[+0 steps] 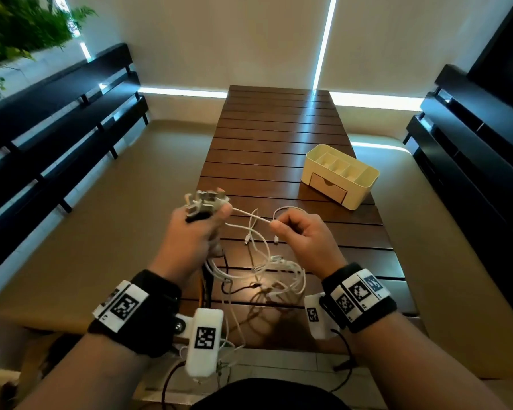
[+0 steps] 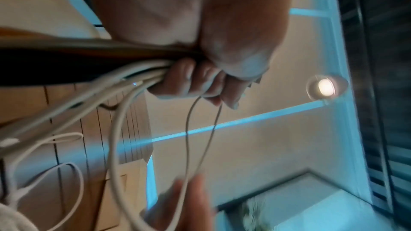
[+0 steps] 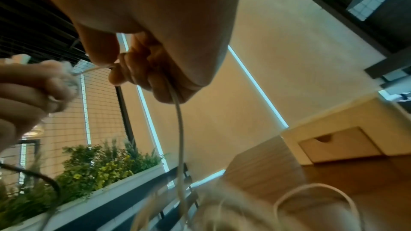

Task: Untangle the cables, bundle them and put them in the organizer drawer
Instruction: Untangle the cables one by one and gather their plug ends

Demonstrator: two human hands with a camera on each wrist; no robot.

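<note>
My left hand [image 1: 200,223] is raised above the table's near left edge and grips a bunch of cable plugs [image 1: 205,202] with cables [image 2: 124,80] running down from the fist. My right hand [image 1: 290,229] pinches one thin white cable [image 1: 251,215] that stretches taut between the two hands; in the right wrist view that cable [image 3: 179,129] hangs down from the curled fingers. A tangle of white and dark cables [image 1: 267,273] lies on the table below both hands. The cream organizer [image 1: 365,180] stands at the right, its wooden drawer [image 1: 328,187] closed.
The dark slatted wooden table [image 1: 279,128] runs away from me between two beige cushioned benches. Black slatted backrests [image 1: 57,119] flank both sides. A planter with green plants [image 3: 93,168] sits behind the left bench.
</note>
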